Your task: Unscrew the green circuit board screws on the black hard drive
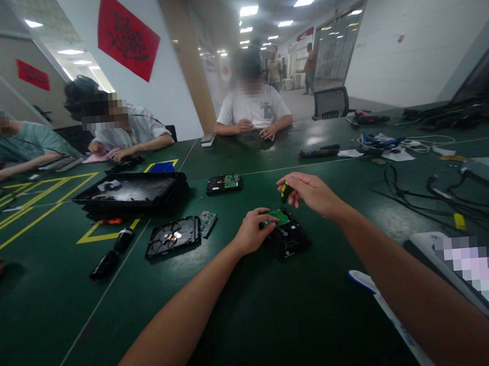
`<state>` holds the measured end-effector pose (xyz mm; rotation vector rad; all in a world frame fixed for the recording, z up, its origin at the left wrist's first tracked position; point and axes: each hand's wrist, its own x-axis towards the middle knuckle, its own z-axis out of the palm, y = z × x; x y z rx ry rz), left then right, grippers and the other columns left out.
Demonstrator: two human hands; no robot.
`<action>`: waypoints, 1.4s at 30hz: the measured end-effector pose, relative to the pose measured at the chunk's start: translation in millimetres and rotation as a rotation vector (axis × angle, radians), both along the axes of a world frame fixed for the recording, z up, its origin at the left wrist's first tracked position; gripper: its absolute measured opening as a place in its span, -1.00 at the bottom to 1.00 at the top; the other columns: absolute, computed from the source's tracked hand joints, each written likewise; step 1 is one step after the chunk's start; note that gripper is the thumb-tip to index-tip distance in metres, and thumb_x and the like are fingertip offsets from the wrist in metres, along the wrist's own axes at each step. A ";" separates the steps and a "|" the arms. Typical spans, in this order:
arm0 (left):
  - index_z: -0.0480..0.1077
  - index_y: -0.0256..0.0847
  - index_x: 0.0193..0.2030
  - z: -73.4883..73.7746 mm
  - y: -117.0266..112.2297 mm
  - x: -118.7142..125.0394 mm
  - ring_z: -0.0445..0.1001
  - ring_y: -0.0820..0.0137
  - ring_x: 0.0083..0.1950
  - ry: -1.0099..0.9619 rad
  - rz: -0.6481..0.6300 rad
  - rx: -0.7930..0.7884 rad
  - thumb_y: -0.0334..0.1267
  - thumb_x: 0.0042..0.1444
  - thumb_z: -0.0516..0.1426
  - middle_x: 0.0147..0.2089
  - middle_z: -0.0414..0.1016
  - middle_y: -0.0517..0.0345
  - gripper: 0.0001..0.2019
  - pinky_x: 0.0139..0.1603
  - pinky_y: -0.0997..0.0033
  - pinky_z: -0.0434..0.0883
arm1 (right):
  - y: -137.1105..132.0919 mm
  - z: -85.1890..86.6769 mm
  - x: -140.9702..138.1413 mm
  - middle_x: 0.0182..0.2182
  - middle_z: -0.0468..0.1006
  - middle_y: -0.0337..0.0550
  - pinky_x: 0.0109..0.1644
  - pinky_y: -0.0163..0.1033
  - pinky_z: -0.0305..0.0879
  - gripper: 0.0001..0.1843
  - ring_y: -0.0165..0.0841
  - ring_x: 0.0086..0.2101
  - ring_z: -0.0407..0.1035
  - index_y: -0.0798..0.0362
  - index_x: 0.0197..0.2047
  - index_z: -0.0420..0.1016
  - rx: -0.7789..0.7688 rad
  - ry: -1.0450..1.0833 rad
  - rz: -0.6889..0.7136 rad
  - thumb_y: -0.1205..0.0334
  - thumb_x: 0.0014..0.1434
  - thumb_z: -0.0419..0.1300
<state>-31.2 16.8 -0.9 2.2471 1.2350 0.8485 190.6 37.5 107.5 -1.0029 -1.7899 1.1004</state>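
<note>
A black hard drive (289, 240) lies on the green table with its green circuit board (280, 216) facing up. My left hand (252, 230) grips the drive's left side, its fingers reaching over onto the board. Above the board's far right corner, my right hand (302, 190) is closed around a small yellow-and-black screwdriver (286, 192). The screwdriver points down at the board; whether its tip sits in a screw is too small to tell.
To the left lie another hard drive (173, 237), a loose circuit board (207, 224) and a black electric screwdriver (111, 254). Behind them are a black tray (130, 192) and a third drive (223, 183). Cables (414, 192) and a phone (467, 278) lie right. Several people sit around the table.
</note>
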 end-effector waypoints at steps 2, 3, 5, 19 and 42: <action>0.60 0.06 0.04 0.3 0.0 -0.1 0.40 0.13 0.26 0.001 0.001 -0.003 -0.22 0.29 0.18 0.25 0.43 0.04 -0.76 0.31 -0.03 0.33 | -1.4 2.4 0.4 -0.13 0.61 -0.04 -0.49 -0.29 0.28 -0.62 -0.43 -0.48 0.39 0.03 -0.01 0.57 0.014 -0.015 -0.007 -0.01 0.38 0.06; 0.60 0.06 0.04 0.5 0.0 -0.1 0.40 0.13 0.26 0.003 0.001 -0.004 -0.22 0.28 0.18 0.25 0.43 0.04 -0.76 0.31 -0.03 0.33 | -2.4 3.7 0.7 -0.17 0.61 -0.06 -0.50 -0.29 0.26 -0.62 -0.43 -0.48 0.38 0.03 0.00 0.58 0.034 -0.032 -0.016 -0.01 0.38 0.07; 0.60 0.06 0.04 0.9 0.0 -0.3 0.40 0.12 0.27 0.007 0.005 -0.007 -0.22 0.28 0.19 0.25 0.43 0.04 -0.76 0.31 -0.04 0.33 | -4.2 5.9 1.4 -0.28 0.60 -0.11 -0.50 -0.29 0.22 -0.62 -0.41 -0.48 0.36 0.02 -0.02 0.60 0.080 -0.069 -0.033 -0.03 0.36 0.10; 0.60 0.03 0.03 2.2 -0.6 -0.7 0.41 0.12 0.26 0.012 -0.002 0.001 -0.22 0.28 0.19 0.24 0.44 0.03 -0.77 0.31 -0.05 0.33 | -6.8 8.1 -1.7 -0.11 0.63 -0.06 -0.51 -0.28 0.28 -0.72 -0.45 -0.50 0.41 0.02 -0.13 0.48 0.023 -0.020 -0.008 -0.02 0.31 0.17; 0.60 0.03 0.04 1.8 -0.2 -0.9 0.40 0.12 0.27 0.005 -0.005 -0.002 -0.23 0.28 0.19 0.25 0.43 0.03 -0.76 0.31 -0.03 0.34 | -10.4 12.5 0.3 -0.45 0.52 -0.19 -0.45 -0.27 0.16 -0.62 -0.42 -0.51 0.29 0.03 -0.20 0.61 0.111 -0.144 -0.043 -0.06 0.35 0.12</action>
